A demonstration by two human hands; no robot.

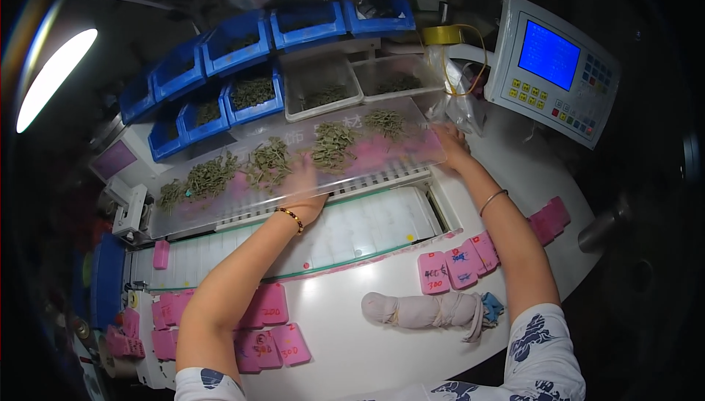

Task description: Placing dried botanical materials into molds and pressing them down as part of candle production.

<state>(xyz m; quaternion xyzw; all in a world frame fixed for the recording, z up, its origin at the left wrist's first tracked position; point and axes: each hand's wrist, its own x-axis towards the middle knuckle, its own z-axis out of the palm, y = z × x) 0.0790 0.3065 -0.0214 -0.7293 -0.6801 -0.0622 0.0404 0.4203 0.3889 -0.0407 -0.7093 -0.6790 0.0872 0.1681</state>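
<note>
A long clear plastic shelf (pixel 382 162) runs across the machine, carrying several piles of small green parts (pixel 334 144). My left hand (pixel 307 189) reaches under the shelf's front edge near its middle, partly seen through the plastic; a beaded bracelet is on the wrist. My right hand (pixel 449 142) rests at the shelf's right end, touching its edge, with a thin bangle on the forearm. Whether either hand holds a part is hidden.
Blue bins (pixel 239 42) and clear trays (pixel 323 87) of green parts stand behind the shelf. A control panel (pixel 552 63) with a blue screen sits right. Pink tags (pixel 459 267) lie on the white bench (pixel 352 335), plus a wrapped cloth roll (pixel 422 310).
</note>
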